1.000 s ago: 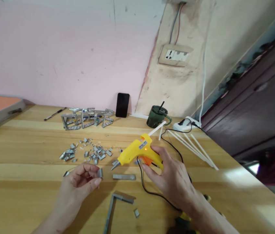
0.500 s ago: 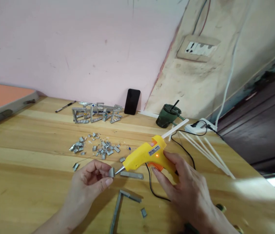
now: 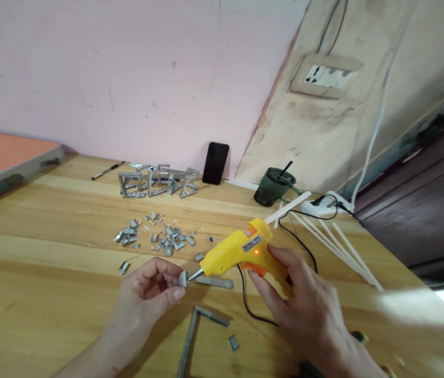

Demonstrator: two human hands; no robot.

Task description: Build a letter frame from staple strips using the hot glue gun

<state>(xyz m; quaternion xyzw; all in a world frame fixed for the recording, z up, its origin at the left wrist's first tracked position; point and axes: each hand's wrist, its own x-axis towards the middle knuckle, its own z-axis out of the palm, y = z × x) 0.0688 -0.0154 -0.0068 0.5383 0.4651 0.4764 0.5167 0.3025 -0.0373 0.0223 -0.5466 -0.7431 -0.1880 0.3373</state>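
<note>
My left hand (image 3: 149,296) pinches a small grey staple block (image 3: 182,279) between thumb and fingers, just above the wooden table (image 3: 49,273). My right hand (image 3: 300,310) grips a yellow glue gun (image 3: 241,252) by its handle, a finger on the orange trigger. The gun's metal nozzle touches the staple block. A white glue stick (image 3: 288,206) juts from the back of the gun. An L-shaped strip of staples (image 3: 194,336) lies below my hands, and a straight staple strip (image 3: 214,282) lies under the gun.
A pile of loose staple pieces (image 3: 155,239) lies further back. A staple-built frame (image 3: 159,181), a pen (image 3: 106,170), a black phone (image 3: 215,163) and a green cup (image 3: 271,187) stand near the wall. Spare glue sticks (image 3: 340,247) and a power strip (image 3: 324,205) are at right.
My right hand brought the glue gun left and down until its nozzle met the staple block in my left hand. The view has shifted a little.
</note>
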